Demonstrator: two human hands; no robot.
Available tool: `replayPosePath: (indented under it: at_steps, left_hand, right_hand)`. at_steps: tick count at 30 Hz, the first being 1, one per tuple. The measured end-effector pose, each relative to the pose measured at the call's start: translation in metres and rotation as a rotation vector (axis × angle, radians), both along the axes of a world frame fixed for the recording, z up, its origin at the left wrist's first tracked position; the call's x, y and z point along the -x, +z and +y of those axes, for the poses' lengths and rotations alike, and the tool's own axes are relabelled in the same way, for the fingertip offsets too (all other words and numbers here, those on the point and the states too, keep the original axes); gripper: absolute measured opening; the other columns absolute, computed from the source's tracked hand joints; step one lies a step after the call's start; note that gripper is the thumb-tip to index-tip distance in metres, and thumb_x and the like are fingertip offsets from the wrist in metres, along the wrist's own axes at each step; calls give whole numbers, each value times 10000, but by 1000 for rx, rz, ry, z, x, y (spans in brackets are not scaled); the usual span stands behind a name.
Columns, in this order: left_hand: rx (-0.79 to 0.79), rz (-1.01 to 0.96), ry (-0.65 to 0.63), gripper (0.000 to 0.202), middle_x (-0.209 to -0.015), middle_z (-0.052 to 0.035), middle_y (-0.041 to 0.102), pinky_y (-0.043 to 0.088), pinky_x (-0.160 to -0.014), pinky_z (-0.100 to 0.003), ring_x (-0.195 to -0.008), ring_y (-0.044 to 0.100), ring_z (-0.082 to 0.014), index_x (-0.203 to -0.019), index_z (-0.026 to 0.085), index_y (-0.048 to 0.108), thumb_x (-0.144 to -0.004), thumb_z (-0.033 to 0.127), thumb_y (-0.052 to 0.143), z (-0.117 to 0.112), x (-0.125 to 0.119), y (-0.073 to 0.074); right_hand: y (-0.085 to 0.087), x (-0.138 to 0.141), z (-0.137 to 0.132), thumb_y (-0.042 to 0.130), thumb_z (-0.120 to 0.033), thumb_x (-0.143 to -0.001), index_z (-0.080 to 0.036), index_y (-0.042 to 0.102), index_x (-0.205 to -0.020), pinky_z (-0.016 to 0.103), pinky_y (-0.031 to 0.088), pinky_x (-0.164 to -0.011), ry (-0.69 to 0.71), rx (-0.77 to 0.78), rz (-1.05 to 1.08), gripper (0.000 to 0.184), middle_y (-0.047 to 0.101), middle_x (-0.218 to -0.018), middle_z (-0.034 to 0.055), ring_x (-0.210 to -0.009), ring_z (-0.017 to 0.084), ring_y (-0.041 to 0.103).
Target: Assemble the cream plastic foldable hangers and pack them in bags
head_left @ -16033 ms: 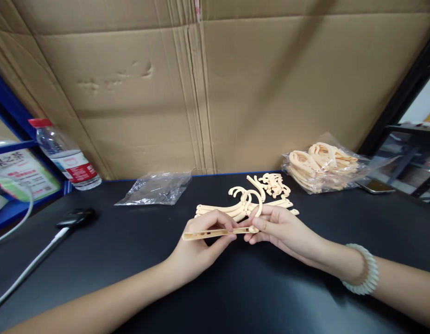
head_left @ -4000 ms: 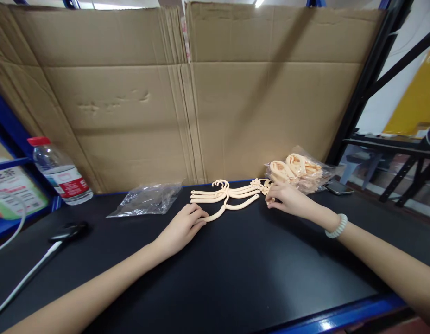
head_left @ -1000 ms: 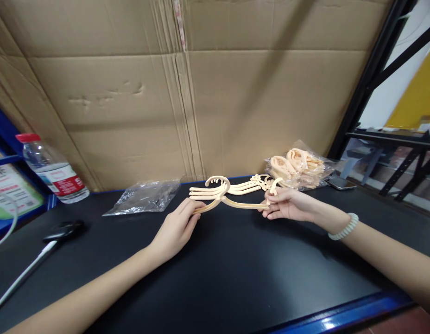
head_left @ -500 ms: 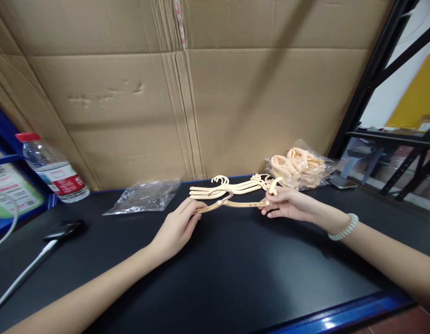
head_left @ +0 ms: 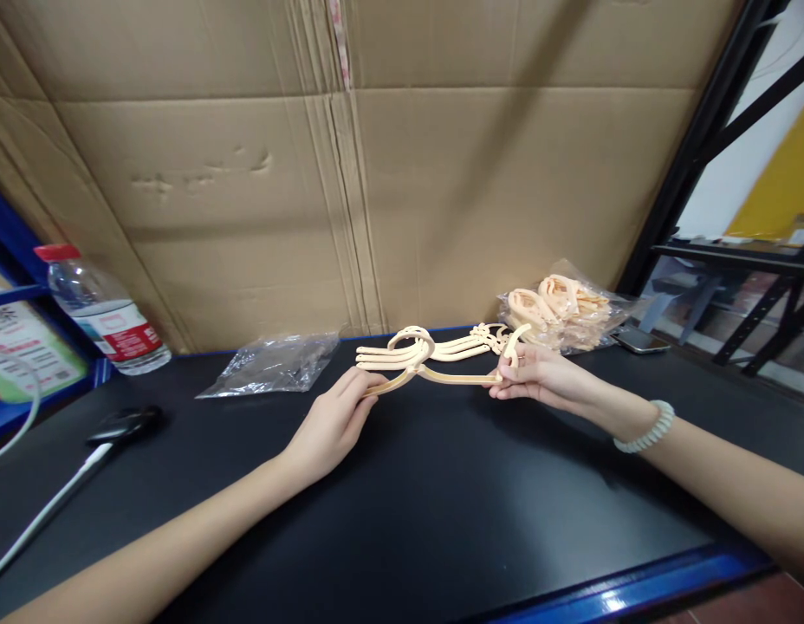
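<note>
A cream plastic clothes hanger [head_left: 434, 374] is stretched between my hands over the black table, its hook raised. My left hand [head_left: 337, 416] is closed on the hanger's left end. The right end sits in the fingers of my right hand [head_left: 538, 374], where a small curved cream piece [head_left: 515, 344] also sticks up. Whether that piece is joined to the hanger, I cannot tell. Just behind lie several more cream hangers [head_left: 463, 348], partly hidden by the held one, and a cluster of small cream pieces [head_left: 488, 336] touches their right end.
A clear bag of cream plastic pieces [head_left: 558, 312] lies at the back right beside a phone [head_left: 639, 340]. On the left are a flat clear bag [head_left: 272, 364], a water bottle [head_left: 119, 325] and a black device [head_left: 126, 425] with a white cable. Cardboard [head_left: 246, 217] stands behind.
The held hanger has tilted, so its hook stands higher and looks rounder. My right fingers have drawn closer together around its end. My left hand has hardly moved.
</note>
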State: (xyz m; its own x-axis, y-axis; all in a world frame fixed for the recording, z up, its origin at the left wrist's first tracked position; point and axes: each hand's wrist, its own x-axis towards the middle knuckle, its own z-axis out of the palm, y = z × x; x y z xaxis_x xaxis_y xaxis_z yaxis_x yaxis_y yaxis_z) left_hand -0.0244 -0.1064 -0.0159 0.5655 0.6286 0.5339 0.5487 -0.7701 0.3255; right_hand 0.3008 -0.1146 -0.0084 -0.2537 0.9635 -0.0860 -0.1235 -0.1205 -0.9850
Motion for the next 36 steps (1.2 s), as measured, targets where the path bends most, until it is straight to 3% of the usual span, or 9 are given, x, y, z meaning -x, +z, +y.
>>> replayPosePath:
  at_steps: [8, 16, 20, 23, 31, 34, 36]
  left_hand:
    - [10, -10, 4, 229, -1032, -67, 587, 485, -832, -329, -959, 574, -195, -1115, 212, 545, -961, 183, 379, 1, 1, -1]
    - [16, -8, -10, 268, -1054, -85, 607, 497, -850, -345, -974, 588, -208, -1166, 211, 552, -976, 208, 365, -1, 0, 0]
    - [18, -7, 22, 286, -1090, -89, 621, 494, -883, -367, -1002, 597, -209, -1208, 209, 531, -979, 208, 359, 0, 0, -2]
    - [24, -24, 32, 297, -1157, -88, 629, 497, -897, -383, -1040, 604, -213, -1238, 215, 508, -980, 219, 361, 2, 1, -4]
    - [62, -47, 93, 286, -1028, -58, 665, 522, -792, -341, -882, 652, -189, -1205, 210, 526, -977, 234, 353, 2, 2, -3]
    - [49, -14, 128, 249, -945, -49, 657, 512, -757, -339, -836, 634, -192, -1126, 197, 552, -969, 220, 359, 3, 3, -3]
    - [30, 23, 127, 224, -908, -49, 637, 502, -743, -343, -820, 609, -198, -1064, 196, 565, -966, 220, 366, 3, 3, -2]
  right_hand:
    - [0, 3, -3, 807, -182, -667, -178, 530, -695, 288, 617, -689, -68, -70, -15, 278, 695, -710, 37, -682, 186, 718]
    - [-9, 7, 1, 771, -221, -697, -179, 531, -717, 310, 597, -659, -127, -95, -34, 244, 714, -712, 80, -626, 179, 695]
    - [-6, 11, -1, 751, -250, -714, -184, 568, -857, 311, 575, -656, -130, -88, 11, 241, 712, -753, 65, -657, 181, 695]
    - [-3, 11, -3, 737, -272, -736, -189, 622, -954, 302, 557, -676, -122, -113, 42, 260, 699, -890, 56, -752, 166, 673]
    - [-3, -3, 7, 739, -305, -718, -214, 701, -880, 295, 516, -728, -145, -165, 144, 190, 662, -927, 26, -816, 149, 584]
    - [3, -14, 12, 705, -306, -714, -205, 697, -857, 255, 479, -570, -223, -167, 141, 175, 657, -803, 25, -663, 132, 560]
    - [6, -21, 15, 706, -299, -699, -188, 684, -801, 226, 384, -436, -288, -193, 69, 153, 618, -676, 6, -521, 102, 487]
